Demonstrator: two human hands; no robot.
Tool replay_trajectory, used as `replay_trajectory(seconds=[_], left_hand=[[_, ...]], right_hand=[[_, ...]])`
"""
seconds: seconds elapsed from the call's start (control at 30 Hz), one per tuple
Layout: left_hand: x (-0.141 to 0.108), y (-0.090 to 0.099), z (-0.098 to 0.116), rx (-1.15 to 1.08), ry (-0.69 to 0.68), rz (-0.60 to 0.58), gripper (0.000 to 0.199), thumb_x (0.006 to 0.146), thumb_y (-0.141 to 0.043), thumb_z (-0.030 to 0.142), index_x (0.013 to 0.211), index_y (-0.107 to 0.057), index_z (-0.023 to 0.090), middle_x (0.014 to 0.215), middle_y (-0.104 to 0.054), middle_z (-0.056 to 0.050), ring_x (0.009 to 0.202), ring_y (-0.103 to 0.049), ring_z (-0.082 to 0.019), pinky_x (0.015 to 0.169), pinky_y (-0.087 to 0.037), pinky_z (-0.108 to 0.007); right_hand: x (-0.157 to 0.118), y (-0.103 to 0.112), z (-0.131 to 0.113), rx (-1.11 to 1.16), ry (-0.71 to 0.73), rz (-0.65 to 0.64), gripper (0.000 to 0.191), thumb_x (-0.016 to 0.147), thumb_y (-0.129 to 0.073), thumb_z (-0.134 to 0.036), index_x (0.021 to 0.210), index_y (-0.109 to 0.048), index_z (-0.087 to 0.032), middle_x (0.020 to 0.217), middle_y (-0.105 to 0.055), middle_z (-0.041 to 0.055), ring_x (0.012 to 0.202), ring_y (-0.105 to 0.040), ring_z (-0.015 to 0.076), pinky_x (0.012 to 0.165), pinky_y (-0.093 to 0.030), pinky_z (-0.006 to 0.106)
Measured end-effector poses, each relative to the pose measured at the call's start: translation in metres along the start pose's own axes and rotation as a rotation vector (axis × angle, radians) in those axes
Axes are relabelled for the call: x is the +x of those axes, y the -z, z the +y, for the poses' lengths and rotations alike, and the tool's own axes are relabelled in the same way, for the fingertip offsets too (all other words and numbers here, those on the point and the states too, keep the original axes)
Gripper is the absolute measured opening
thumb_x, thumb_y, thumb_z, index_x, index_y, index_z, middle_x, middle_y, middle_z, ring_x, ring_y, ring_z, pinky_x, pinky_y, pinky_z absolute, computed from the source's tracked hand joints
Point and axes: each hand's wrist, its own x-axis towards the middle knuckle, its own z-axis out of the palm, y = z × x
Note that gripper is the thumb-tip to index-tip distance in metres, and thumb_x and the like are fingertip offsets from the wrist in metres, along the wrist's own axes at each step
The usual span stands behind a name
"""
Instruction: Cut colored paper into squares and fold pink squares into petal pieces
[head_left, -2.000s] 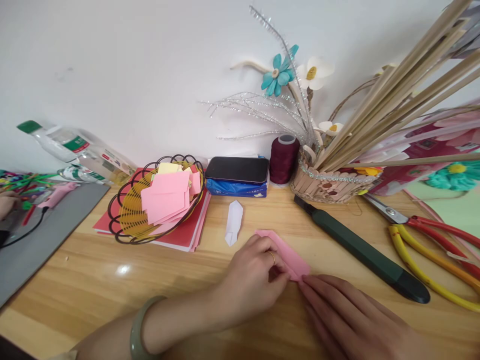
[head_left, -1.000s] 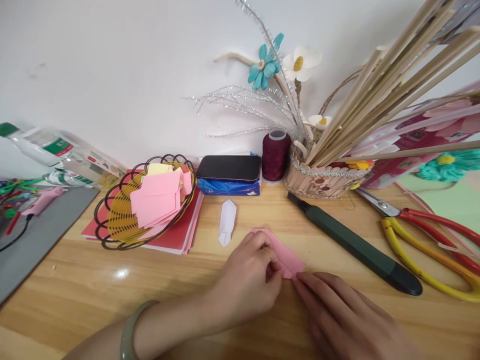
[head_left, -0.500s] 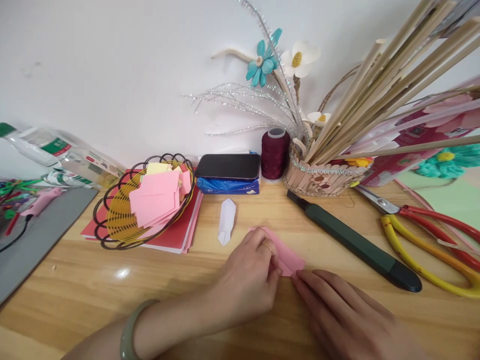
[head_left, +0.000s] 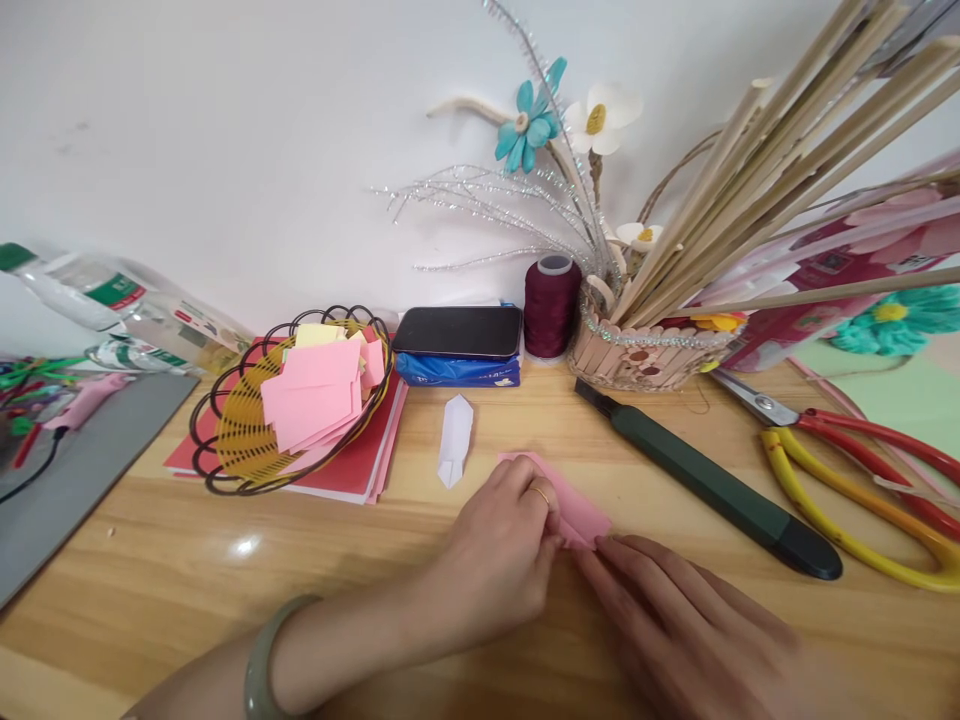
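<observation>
As green tool (head_left: 720,485) sits nearby, pink paper (head_left: 583,508) is held by left fingers (head_left: 541,487), touched by right fingers (head_left: 637,572), grip unclear.

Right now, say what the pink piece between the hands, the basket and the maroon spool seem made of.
Pink piece: matte paper, by its thin, crisp edges.
Basket: smooth plastic or painted cane, unclear which, given its woven yellow strips.
Maroon spool: silky thread, perhaps synthetic, by its sheen.

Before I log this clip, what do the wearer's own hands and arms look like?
The left hand is ungloved, with a thin gold-coloured ring; a smooth, rounded grey-green bangle circles that arm. The right hand is ungloved too, with no ring visible.
</observation>
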Motion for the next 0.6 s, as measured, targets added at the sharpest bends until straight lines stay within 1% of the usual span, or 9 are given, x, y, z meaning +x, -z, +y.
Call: replay_trajectory(seconds=[0.1, 0.2, 0.33, 0.43, 0.5, 0.57, 0.6], left_hand=[[0.000, -0.001, -0.001, 0.007, -0.021, 0.017, 0.012, 0.077, -0.043, 0.005, 0.076, -0.042, 0.017, 0.089, -0.047, -0.007, 0.089, -0.043, -0.021, 0.081, -0.043, -0.038], [-0.001, -0.003, -0.002, 0.012, -0.040, 0.036, 0.012, 0.078, -0.043, 0.006, 0.075, -0.042, 0.017, 0.089, -0.047, -0.006, 0.088, -0.043, -0.021, 0.079, -0.044, -0.038], [-0.001, -0.003, -0.004, 0.021, -0.042, 0.043, 0.012, 0.076, -0.045, 0.006, 0.076, -0.044, 0.017, 0.088, -0.048, -0.006, 0.086, -0.044, -0.020, 0.075, -0.045, -0.036], [-0.002, -0.003, -0.006, 0.056, -0.074, 0.062, 0.011, 0.079, -0.044, 0.006, 0.080, -0.048, 0.016, 0.089, -0.049, -0.006, 0.085, -0.045, -0.019, 0.073, -0.045, -0.033], [-0.005, -0.005, -0.008, 0.124, -0.134, 0.052, 0.014, 0.083, -0.042, 0.007, 0.086, -0.052, 0.017, 0.091, -0.051, -0.006, 0.085, -0.047, -0.019, 0.071, -0.045, -0.031], [-0.009, -0.009, -0.009, 0.243, -0.187, 0.040, 0.015, 0.087, -0.042, 0.012, 0.088, -0.056, 0.018, 0.088, -0.053, -0.004, 0.083, -0.049, -0.018, 0.068, -0.045, -0.028], [-0.011, -0.011, -0.009, 0.314, -0.217, 0.051, 0.015, 0.090, -0.042, 0.016, 0.089, -0.057, 0.019, 0.087, -0.054, -0.003, 0.082, -0.050, -0.018, 0.068, -0.045, -0.028]], right_hand=[[0.002, 0.003, -0.001, 0.000, 0.010, -0.025, 0.040, 0.084, -0.030, -0.008, 0.114, -0.056, -0.014, 0.108, -0.063, 0.0076, 0.101, -0.056, 0.0212, 0.080, -0.049, 0.036], [0.002, 0.005, 0.000, 0.015, 0.039, -0.021, 0.041, 0.083, -0.030, -0.006, 0.113, -0.057, -0.013, 0.111, -0.062, 0.0080, 0.104, -0.054, 0.0226, 0.080, -0.049, 0.036], [0.001, 0.005, 0.004, 0.009, 0.030, -0.009, 0.042, 0.082, -0.029, -0.005, 0.111, -0.057, -0.012, 0.112, -0.062, 0.0074, 0.105, -0.053, 0.0235, 0.079, -0.048, 0.037], [0.003, 0.004, 0.006, 0.011, 0.037, 0.010, 0.040, 0.082, -0.030, -0.006, 0.110, -0.057, -0.013, 0.108, -0.063, 0.0070, 0.102, -0.054, 0.0225, 0.079, -0.047, 0.036], [0.006, 0.006, 0.006, 0.017, 0.021, 0.029, 0.040, 0.082, -0.028, -0.006, 0.108, -0.058, -0.013, 0.103, -0.064, 0.0074, 0.097, -0.056, 0.0219, 0.076, -0.048, 0.035], [0.009, 0.007, 0.004, 0.015, -0.004, 0.050, 0.040, 0.081, -0.027, -0.004, 0.105, -0.059, -0.012, 0.098, -0.065, 0.0079, 0.093, -0.057, 0.0218, 0.073, -0.048, 0.035], [0.010, 0.008, 0.004, 0.009, -0.011, 0.057, 0.040, 0.081, -0.027, -0.004, 0.103, -0.060, -0.012, 0.097, -0.065, 0.0080, 0.092, -0.057, 0.0218, 0.072, -0.048, 0.035]])
